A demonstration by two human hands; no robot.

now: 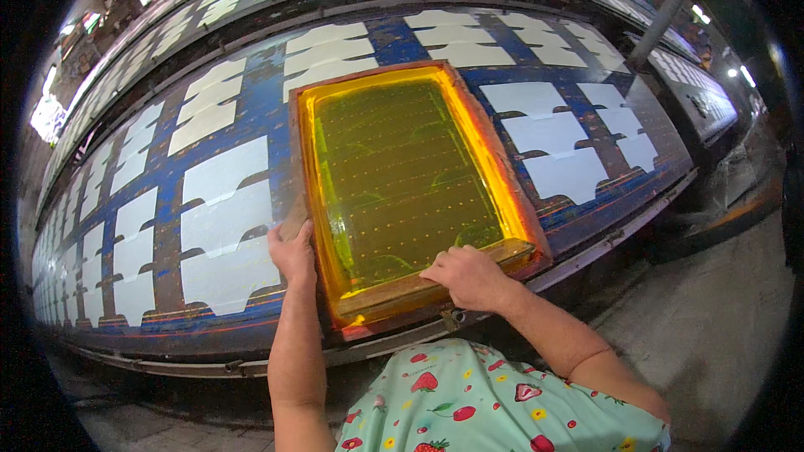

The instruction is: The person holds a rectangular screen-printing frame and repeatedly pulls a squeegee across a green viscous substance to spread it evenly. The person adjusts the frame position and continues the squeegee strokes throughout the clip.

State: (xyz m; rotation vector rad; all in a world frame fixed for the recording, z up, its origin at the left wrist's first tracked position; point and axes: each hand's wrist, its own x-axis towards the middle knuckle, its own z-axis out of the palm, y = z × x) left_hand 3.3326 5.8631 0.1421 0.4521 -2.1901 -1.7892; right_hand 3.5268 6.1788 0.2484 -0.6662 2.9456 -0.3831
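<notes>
A screen-printing frame lies across the table in front of me, its inner edges smeared with bright yellow ink and its mesh looking dark olive. Along the frame's near end rests a wooden squeegee, set crosswise. My right hand is closed over the squeegee near its middle, knuckles up. At the frame's left side, my left hand grips a wooden piece at the edge. White cut panels lie on the table to the left of the frame; what lies under the mesh is hard to make out.
The long printing table is blue and brown, with rows of white panels on both sides. A metal rail runs along its near edge. More panel-covered tables stand beyond, and a grey post rises at the far right.
</notes>
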